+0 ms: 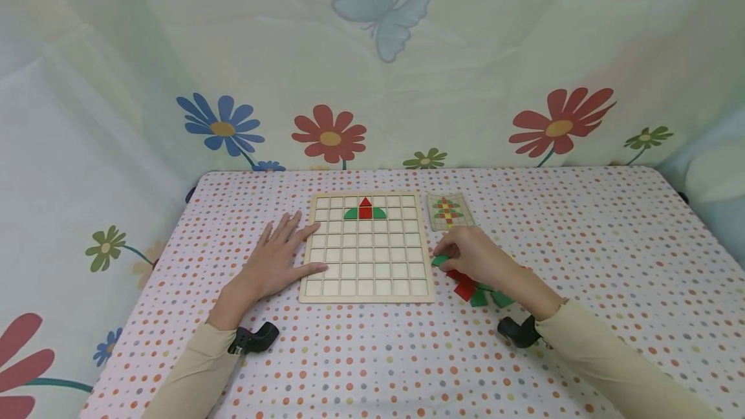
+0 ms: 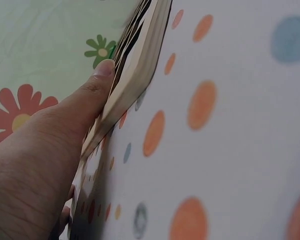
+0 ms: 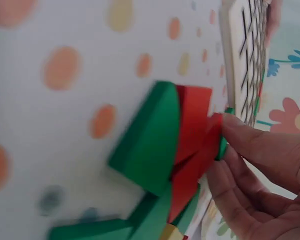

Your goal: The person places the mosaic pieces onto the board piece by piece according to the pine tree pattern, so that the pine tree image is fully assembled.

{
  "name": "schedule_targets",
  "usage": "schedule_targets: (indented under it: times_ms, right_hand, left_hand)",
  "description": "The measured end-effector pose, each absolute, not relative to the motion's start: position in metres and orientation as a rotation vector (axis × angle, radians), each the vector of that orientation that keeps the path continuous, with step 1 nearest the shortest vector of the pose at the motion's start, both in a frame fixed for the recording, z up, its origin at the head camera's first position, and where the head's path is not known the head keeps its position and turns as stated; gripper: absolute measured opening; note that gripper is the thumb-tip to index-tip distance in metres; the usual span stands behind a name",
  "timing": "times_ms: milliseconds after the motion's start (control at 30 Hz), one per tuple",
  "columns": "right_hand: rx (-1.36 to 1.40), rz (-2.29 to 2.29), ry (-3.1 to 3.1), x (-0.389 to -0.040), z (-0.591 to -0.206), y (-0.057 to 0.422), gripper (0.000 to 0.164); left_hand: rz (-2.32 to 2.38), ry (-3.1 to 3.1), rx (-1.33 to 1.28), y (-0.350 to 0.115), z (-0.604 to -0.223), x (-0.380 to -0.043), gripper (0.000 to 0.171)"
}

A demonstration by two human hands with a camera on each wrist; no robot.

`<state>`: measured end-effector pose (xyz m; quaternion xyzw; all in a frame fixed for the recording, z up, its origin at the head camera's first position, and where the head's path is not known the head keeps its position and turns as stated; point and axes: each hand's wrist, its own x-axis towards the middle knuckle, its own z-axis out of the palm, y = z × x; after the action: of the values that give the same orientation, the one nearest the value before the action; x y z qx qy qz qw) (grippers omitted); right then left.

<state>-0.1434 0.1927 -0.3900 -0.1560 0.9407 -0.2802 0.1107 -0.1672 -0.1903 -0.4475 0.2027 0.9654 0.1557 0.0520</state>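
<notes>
A wooden grid board (image 1: 367, 300) lies flat on the table. Near its top, a red triangle (image 1: 365, 202) stands above a red square (image 1: 365, 213), with green quarter-round pieces (image 1: 379, 213) at either side. My left hand (image 1: 273, 262) rests at the board's left edge, fingers spread, thumb on the rim. Just right of the board, my right hand (image 1: 474, 254) pinches a green piece (image 1: 440, 260) between thumb and fingers; the fingers partly cover its shape. Beneath that hand is a loose pile of red pieces (image 3: 192, 125) and green pieces (image 3: 150, 142), partly hidden by the forearm.
Beyond my right hand lies a small pattern card (image 1: 451, 211) showing a green, red and yellow tree-like figure. A dotted cloth (image 1: 361, 361) covers the table. Behind it hangs a flowered curtain (image 1: 465, 83). Each wrist carries a black camera (image 1: 518, 332).
</notes>
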Motion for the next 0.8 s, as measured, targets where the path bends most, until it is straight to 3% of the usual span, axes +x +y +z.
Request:
schedule_targets:
  times_ms: [800]
  right_hand:
    - [-0.359, -0.969, 2.704, -0.1465, -0.3920, 0.1997, 0.015]
  left_hand:
    - [0.479, 2.939, 0.613, -0.1886, -0.4469, -0.1667, 0.092]
